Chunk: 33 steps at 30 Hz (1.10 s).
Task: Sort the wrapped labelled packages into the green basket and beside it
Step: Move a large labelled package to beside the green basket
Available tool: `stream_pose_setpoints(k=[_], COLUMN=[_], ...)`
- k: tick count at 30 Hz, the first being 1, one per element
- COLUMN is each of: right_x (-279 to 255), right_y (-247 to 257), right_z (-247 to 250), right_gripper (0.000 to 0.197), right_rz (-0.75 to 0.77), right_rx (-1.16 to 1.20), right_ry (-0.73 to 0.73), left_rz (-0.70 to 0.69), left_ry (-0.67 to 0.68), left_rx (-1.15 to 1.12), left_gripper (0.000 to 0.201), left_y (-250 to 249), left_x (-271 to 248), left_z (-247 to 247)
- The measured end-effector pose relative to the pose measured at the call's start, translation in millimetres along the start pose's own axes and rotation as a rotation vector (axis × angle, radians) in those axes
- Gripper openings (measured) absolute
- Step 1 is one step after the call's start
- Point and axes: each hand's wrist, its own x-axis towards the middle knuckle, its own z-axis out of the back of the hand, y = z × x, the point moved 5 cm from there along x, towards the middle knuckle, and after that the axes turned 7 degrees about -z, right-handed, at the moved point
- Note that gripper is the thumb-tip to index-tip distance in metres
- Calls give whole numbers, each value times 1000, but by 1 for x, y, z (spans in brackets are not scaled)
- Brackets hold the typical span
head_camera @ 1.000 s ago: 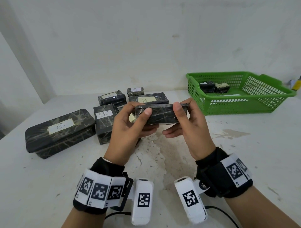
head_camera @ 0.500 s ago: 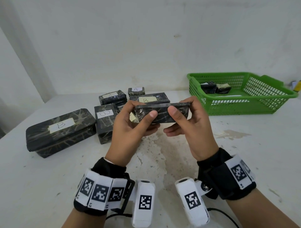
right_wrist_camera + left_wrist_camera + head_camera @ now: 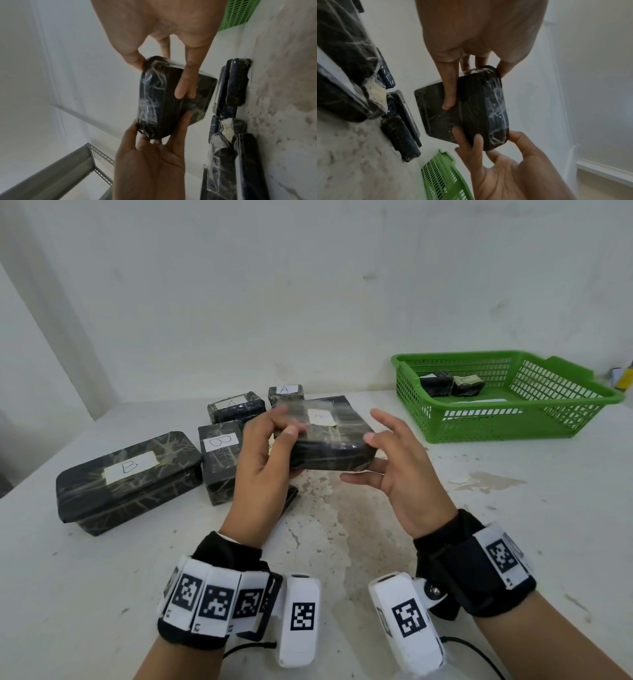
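Note:
Both hands hold one black plastic-wrapped package (image 3: pixel 329 440) above the table centre, its white label facing up; the letter is too blurred to read. My left hand (image 3: pixel 267 460) grips its left end, thumb on the near edge, fingers underneath (image 3: pixel 448 102). My right hand (image 3: pixel 394 470) pinches the right end between thumb and lower fingers, with the index finger lifted off. The green basket (image 3: pixel 496 426) stands at the back right with two small wrapped packages (image 3: pixel 436 383) inside. Both wrist views show the package's (image 3: pixel 163 97) dark underside.
On the table to the left lie a large package labelled B (image 3: pixel 126 474), a medium B package (image 3: pixel 219 457), an A package (image 3: pixel 236 407) and a small A package (image 3: pixel 286 392). The white wall runs close behind. A grey metal frame (image 3: pixel 60 175) shows in the right wrist view.
The package has been turned from edge-on to label side up and raised slightly. My right index finger has come off it.

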Motion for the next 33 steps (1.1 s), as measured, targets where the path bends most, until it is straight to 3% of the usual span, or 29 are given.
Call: stream_pose_setpoints(k=[3, 8, 13, 17, 23, 28, 30, 33], right_x=[3, 6, 8, 10, 12, 13, 12, 11], right_y=[-4, -2, 6, 7, 4, 0, 1, -3], right_z=[1, 6, 15, 18, 22, 25, 25, 20], right_gripper=[46, 57, 50, 33, 39, 36, 40, 45], right_rz=[-21, 18, 77, 189, 255, 257, 293, 209], right_rx=[57, 22, -60, -292, -467, -438, -497, -570], right_ry=[25, -8, -68, -98, -137, -181, -197, -174], left_rz=[55, 111, 139, 158, 199, 216, 203, 126], left_ry=[19, 88, 123, 140, 170, 179, 117, 29], left_rx=[40, -143, -194, -194, -220, -278, -304, -330], left_gripper=[37, 65, 65, 68, 65, 105, 97, 41], left_y=[5, 11, 13, 10, 8, 3, 3, 0], left_x=[1, 3, 2, 1, -1, -1, -1, 1], left_z=[4, 3, 1, -3, -4, -6, -4, 1])
